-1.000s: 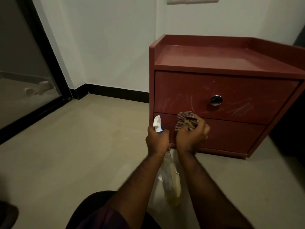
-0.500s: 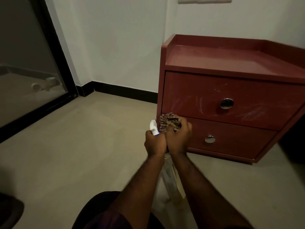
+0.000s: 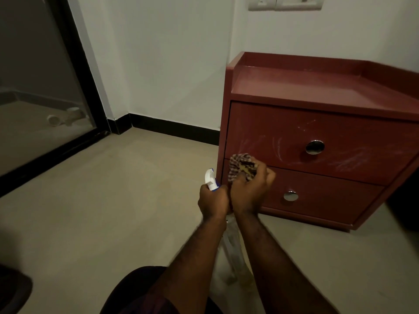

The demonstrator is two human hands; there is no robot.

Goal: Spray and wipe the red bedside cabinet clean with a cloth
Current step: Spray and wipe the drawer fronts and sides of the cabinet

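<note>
The red bedside cabinet (image 3: 317, 123) stands against the white wall at the right, with two drawers, chrome knobs and whitish smears on the upper drawer front. My left hand (image 3: 213, 200) grips the neck of a clear spray bottle (image 3: 232, 243) with a white and blue nozzle, just left of the cabinet's front corner. My right hand (image 3: 250, 189) holds a bunched checked cloth (image 3: 241, 166) in front of the left end of the lower drawer. The two hands touch each other.
Beige tiled floor (image 3: 113, 211) spreads to the left and front. A black-framed glass door (image 3: 74, 71) fills the left side. Black skirting runs along the wall. A switch plate (image 3: 285, 2) sits above the cabinet. My dark-clothed knee (image 3: 136, 291) is at the bottom.
The view has swung left, so the cabinet sits further right in frame. Both hands stay together by the lower drawer's left end; the lower knob is uncovered.
</note>
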